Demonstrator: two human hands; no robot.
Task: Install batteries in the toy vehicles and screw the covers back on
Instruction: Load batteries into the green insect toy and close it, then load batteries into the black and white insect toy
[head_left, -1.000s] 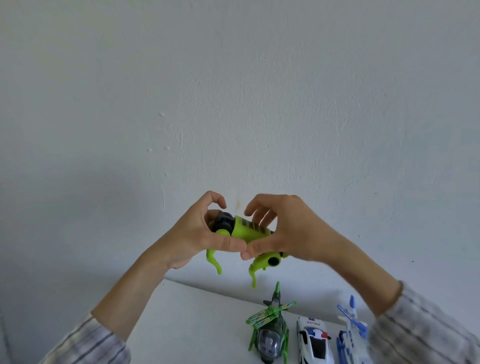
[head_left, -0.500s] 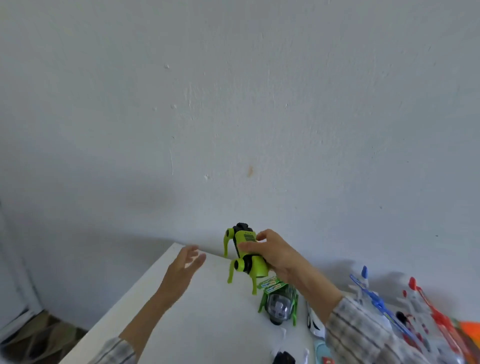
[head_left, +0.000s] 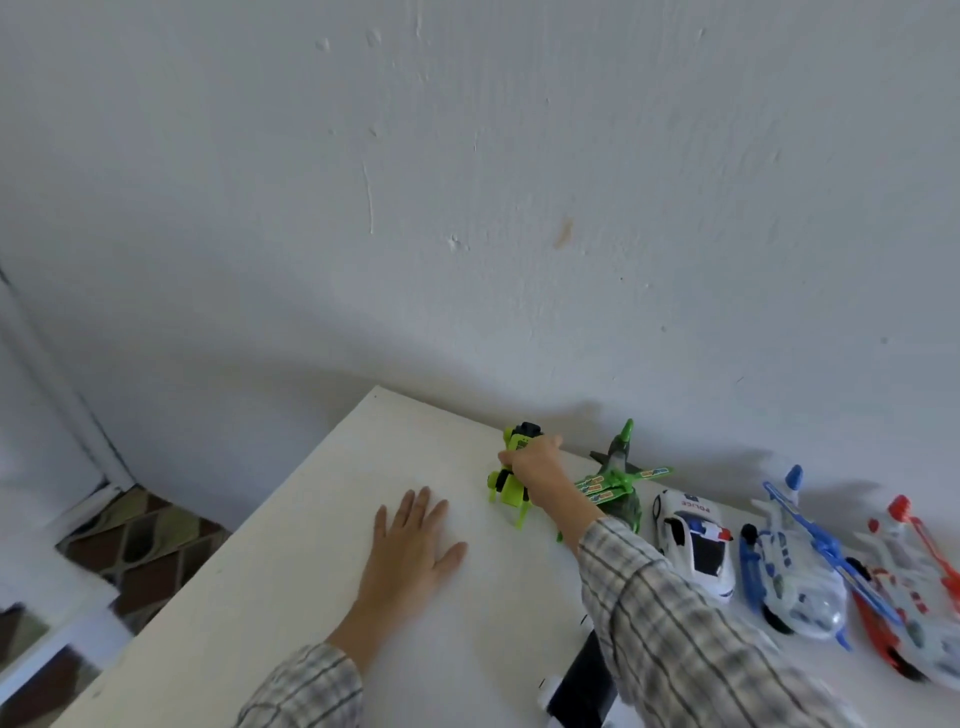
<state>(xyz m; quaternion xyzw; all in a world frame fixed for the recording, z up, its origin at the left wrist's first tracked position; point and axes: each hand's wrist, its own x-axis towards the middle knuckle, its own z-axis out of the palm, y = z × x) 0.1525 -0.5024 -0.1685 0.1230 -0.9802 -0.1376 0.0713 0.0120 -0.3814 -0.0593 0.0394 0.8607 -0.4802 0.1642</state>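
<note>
A lime-green legged toy (head_left: 511, 480) with black parts stands on the white table (head_left: 291, 571) near the back edge, and my right hand (head_left: 532, 467) grips its body from the right. My left hand (head_left: 410, 551) rests flat on the table with fingers spread, a little in front and to the left of the toy. A green toy helicopter (head_left: 618, 480) sits just right of my right wrist, partly hidden by my arm.
Along the wall to the right stand a white police car (head_left: 693, 543), a blue-and-white helicopter (head_left: 795, 566) and a red-and-white helicopter (head_left: 914, 587). A black-and-white object (head_left: 584, 686) lies at the near edge. The table's left edge drops to a patterned floor (head_left: 140, 540).
My right hand has carried the green legged toy down onto the table beside the green helicopter. My left hand has let go and come down flat on the table.
</note>
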